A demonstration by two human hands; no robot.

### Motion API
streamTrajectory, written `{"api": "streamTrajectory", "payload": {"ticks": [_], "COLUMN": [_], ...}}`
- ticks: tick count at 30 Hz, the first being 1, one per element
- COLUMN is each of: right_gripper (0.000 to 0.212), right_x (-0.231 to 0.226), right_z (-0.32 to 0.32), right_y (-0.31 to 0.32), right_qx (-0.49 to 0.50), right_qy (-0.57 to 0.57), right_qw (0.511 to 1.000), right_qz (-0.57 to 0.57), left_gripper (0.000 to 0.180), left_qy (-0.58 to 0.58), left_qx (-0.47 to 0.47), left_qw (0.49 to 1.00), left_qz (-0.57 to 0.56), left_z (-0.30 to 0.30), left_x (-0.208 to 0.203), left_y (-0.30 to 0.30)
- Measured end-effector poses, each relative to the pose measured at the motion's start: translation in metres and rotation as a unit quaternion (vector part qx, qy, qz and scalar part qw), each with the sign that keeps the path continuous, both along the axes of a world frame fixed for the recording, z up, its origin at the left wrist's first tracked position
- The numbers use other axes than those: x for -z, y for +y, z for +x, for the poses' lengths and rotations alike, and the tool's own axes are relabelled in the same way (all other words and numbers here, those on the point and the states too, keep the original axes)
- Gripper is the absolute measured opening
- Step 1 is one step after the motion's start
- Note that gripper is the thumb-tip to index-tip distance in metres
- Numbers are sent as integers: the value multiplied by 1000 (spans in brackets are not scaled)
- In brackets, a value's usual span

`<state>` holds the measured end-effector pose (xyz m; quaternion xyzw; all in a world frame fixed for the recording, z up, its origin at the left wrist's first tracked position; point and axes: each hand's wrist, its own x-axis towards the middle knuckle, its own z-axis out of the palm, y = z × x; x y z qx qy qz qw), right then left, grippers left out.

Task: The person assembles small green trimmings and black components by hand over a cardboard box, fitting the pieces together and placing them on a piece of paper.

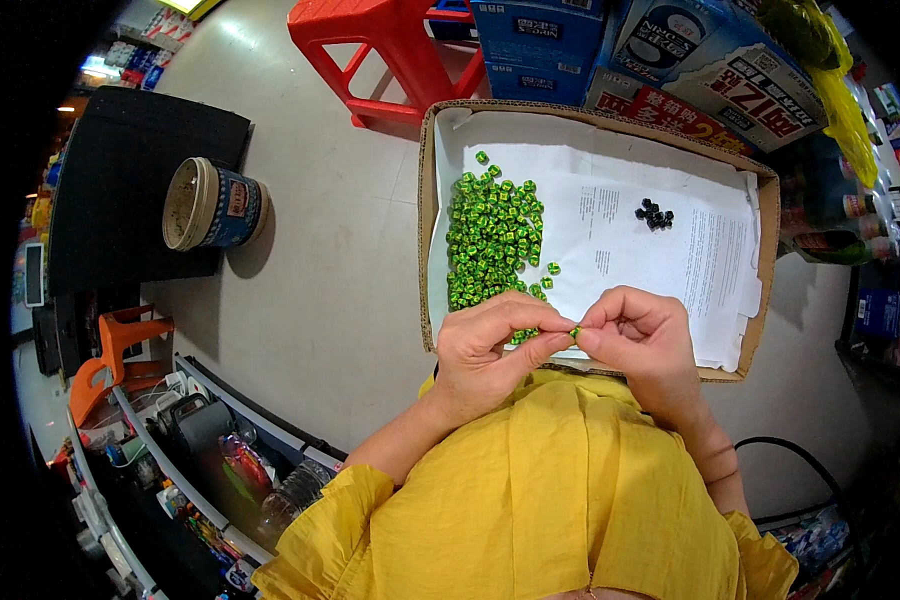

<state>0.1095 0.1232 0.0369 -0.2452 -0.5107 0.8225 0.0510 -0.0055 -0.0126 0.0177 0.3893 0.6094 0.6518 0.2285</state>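
My left hand (490,345) and my right hand (650,345) meet over the near edge of a shallow cardboard tray (768,250). Both are closed in a pinch, thumb against forefinger, on one small shiny green piece (576,332). What the piece is cannot be made out. A heap of similar green pieces (495,235) with yellowish marks fills the tray's left part, some loose at its edge. Farther right lies a small cluster of black pieces (655,214). White printed paper (610,290) lines the tray under both groups.
A red plastic stool (370,40) and blue boxes (540,60) stand beyond the tray. To the left, a bucket (215,205) sits by a black surface (120,150). An orange chair (120,350) and a cluttered shelf (220,440) are at lower left; bottles (840,220) stand at right.
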Motion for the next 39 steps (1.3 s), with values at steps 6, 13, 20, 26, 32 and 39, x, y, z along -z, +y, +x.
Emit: {"api": "streamTrajectory", "payload": {"ticks": [6, 13, 20, 26, 32, 39], "right_gripper": [12, 11, 11, 9, 9, 9], "right_x": [7, 4, 6, 10, 7, 1], "right_z": [3, 4, 4, 5, 7, 8], "right_y": [0, -4, -12, -7, -5, -10], "right_qx": [-3, 14, 17, -2, -12, -6], "right_qy": [13, 25, -19, -33, -25, -31], "right_qw": [985, 994, 1000, 999, 998, 999], "right_qz": [-170, -105, 7, 1, -56, 33], "left_gripper": [14, 14, 16, 14, 18, 19], "left_qy": [-171, -173, 15, -135, -184, -187], "left_qx": [35, 9, -6, 33, 78, 83], "left_qw": [984, 985, 1000, 988, 980, 979], "left_qz": [18, 15, -5, -62, -14, -6], "left_z": [4, 6, 3, 2, 3, 2], "left_x": [5, 0, 9, 8, 0, 2], "left_y": [-3, -1, -1, -5, -4, -6]}}
